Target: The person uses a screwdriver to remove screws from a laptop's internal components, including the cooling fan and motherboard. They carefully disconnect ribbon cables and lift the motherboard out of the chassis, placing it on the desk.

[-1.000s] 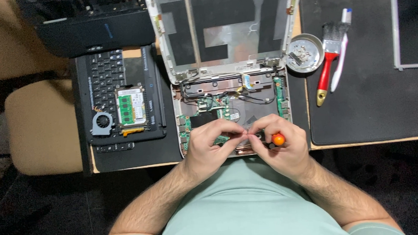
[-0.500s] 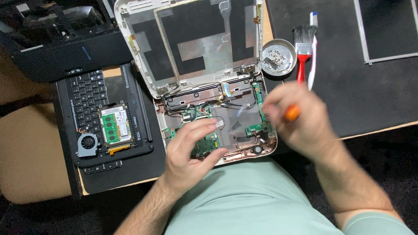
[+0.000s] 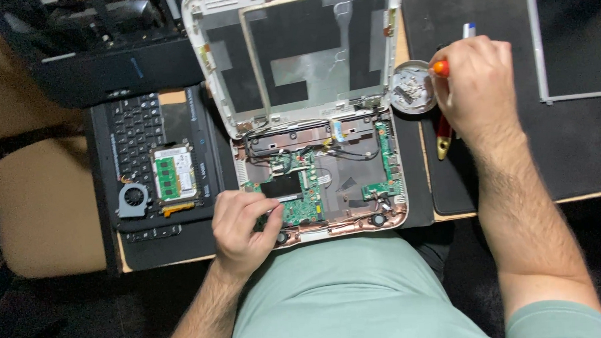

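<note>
Fingers of my left hand (image 3: 243, 227) press, uncurled, on the laptop (image 3: 314, 182) board (mid-worktop, opened up); my right hand (image 3: 475, 80) grips an orange-handled screwdriver (image 3: 440, 67) tight beside the round dish (image 3: 412, 88).

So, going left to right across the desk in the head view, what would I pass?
Tan chair → cooling fan → memory card → left hand → opened laptop → small round dish → right hand → flat panel.
</note>
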